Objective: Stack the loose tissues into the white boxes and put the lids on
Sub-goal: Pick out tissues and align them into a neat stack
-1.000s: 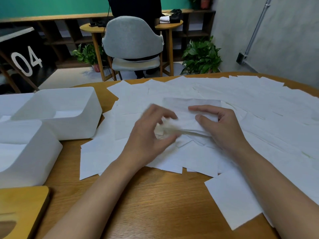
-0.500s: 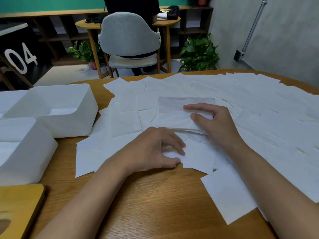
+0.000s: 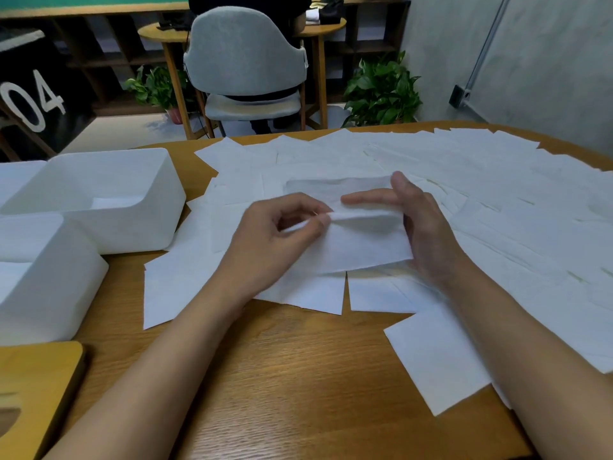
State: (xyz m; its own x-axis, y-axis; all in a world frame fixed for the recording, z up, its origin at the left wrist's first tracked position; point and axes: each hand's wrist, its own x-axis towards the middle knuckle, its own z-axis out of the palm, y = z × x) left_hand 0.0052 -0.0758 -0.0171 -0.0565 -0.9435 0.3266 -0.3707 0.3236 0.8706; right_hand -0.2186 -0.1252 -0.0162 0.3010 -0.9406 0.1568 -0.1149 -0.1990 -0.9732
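Several loose white tissues [image 3: 481,200] lie spread over the wooden table [image 3: 298,376]. My left hand [image 3: 275,240] pinches the edge of one tissue [image 3: 361,247] and holds it just above the pile. My right hand [image 3: 418,220] holds a small stack of tissues [image 3: 335,187] from its right side, thumb up, fingers over the stack. Two open white boxes stand at the left: the far box [image 3: 99,194] has a few tissues at its bottom, the near box [image 3: 46,280] is cut by the frame edge.
A wooden lid [image 3: 33,390] with a slot lies at the near left corner. Beyond the table stand a grey chair [image 3: 245,61], a small round table and potted plants [image 3: 381,91]. Bare wood shows near me between my forearms.
My left hand, which rested flat on the tissues near the table edge, has lifted one tissue and brought it up toward the stack. My right hand has tilted up at the stack's side.
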